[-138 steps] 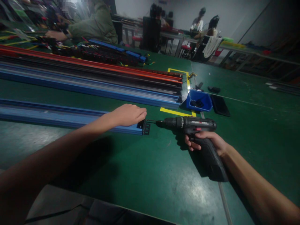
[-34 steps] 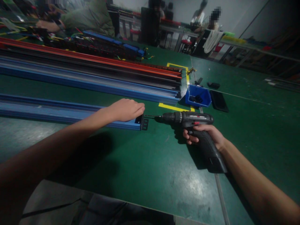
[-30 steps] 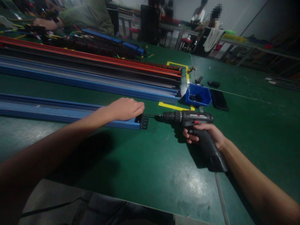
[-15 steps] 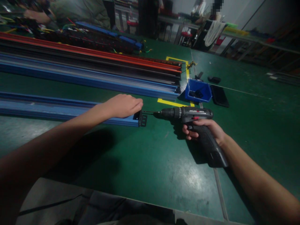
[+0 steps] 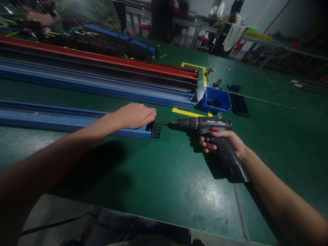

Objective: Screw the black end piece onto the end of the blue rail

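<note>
A blue rail (image 5: 64,120) lies on the green table, with a black end bracket (image 5: 156,132) at its right end. Closed over that end is my left hand (image 5: 137,116), gripping the rail end; its fingertips are partly hidden. My right hand (image 5: 222,140) is wrapped round the handle of a black cordless drill (image 5: 215,124). The drill lies level and points left, its long thin bit reaching the bracket at the rail's end. Whether the tip sits in a screw is too small to tell.
Behind lie more blue rails (image 5: 102,87) and a red-orange rail (image 5: 115,58). A blue bin (image 5: 216,99) with dark parts stands beyond the drill, beside a black flat object (image 5: 240,104). A person's arm (image 5: 42,17) is at the upper left near wires.
</note>
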### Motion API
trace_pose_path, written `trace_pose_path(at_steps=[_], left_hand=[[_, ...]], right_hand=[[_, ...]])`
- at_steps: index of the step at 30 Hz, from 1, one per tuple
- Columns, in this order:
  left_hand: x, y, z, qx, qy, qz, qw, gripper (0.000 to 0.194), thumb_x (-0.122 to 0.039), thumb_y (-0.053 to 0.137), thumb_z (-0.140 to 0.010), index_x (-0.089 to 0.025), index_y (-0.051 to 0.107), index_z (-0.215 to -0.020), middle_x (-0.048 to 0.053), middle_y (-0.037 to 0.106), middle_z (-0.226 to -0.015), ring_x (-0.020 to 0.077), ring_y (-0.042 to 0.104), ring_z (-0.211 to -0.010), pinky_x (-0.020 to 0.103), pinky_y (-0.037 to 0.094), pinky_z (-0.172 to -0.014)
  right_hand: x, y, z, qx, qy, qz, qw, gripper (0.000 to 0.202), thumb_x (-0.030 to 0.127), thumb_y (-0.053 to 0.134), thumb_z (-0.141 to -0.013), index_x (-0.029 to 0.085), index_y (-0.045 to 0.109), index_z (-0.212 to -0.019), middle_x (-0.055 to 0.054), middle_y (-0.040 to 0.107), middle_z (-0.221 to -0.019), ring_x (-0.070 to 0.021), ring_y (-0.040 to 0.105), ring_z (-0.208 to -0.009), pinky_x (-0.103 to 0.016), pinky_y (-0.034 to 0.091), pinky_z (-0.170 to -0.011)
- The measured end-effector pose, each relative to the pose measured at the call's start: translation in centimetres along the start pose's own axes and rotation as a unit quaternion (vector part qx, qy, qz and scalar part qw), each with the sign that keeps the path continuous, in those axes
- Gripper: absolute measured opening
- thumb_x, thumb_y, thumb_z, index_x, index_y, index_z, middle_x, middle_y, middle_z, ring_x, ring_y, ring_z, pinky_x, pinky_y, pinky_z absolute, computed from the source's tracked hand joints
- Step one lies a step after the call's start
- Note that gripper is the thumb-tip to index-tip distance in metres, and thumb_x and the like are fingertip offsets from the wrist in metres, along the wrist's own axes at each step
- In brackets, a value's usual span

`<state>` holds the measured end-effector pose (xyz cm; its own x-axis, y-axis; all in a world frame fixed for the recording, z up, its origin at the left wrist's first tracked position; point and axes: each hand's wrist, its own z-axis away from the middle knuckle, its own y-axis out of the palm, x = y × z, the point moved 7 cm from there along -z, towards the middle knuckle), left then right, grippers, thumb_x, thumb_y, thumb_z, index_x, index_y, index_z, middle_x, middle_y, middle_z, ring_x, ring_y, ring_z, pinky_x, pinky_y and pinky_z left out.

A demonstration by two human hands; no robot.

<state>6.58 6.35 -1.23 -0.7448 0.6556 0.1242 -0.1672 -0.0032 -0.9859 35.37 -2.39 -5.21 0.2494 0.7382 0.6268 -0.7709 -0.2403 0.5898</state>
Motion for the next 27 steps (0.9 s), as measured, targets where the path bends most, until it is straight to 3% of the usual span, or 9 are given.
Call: trace_pose_path(at_steps=[27], left_hand=[[0.14, 0.06, -0.06, 0.011, -0.006, 0.005, 1.0, 0.051, -0.044, 0.023, -0.107, -0.021, 0.068, -0.113, 0.01, 0.079, -0.095, 0.0274, 0.075, -0.085, 0.034, 0.049, -0.071]], right_hand=[[-0.1, 0.08, 0.06, 0.001, 0.018, -0.009, 1.0, 0.024, 0.023, 0.068, -0.089, 0.004, 0.073, -0.102, -0.013, 0.073, -0.089, -0.0119, 0.061, -0.061, -0.032, 0.06, -0.079]])
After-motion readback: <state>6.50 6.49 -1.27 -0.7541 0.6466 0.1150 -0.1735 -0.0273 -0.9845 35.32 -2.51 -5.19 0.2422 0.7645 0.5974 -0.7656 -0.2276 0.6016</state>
